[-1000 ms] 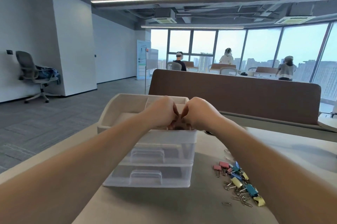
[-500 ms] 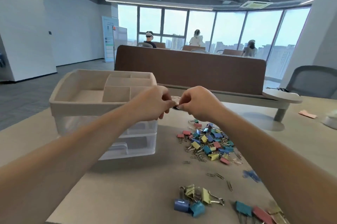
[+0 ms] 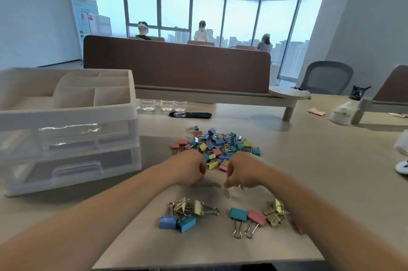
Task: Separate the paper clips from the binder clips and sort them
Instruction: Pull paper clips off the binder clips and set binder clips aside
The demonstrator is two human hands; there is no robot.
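Observation:
A big heap of coloured binder clips mixed with thin wire paper clips lies mid-table. Nearer me sit two small groups of larger binder clips, one on the left and one on the right. My left hand and my right hand hover low over the table just in front of the heap, a little apart, fingers curled downward. A loose paper clip lies between them and another paper clip under the right fingertips. Whether either hand holds anything is hidden by the knuckles.
A white desk organiser with top compartments and two clear drawers stands at the left. Behind the heap are small clear cups and a brown desk divider. White objects lie at the right table edge.
My hands were raised and pinched together on something small near the organiser. Now they have dropped to the table in front of the heap and moved apart; my view has tilted down.

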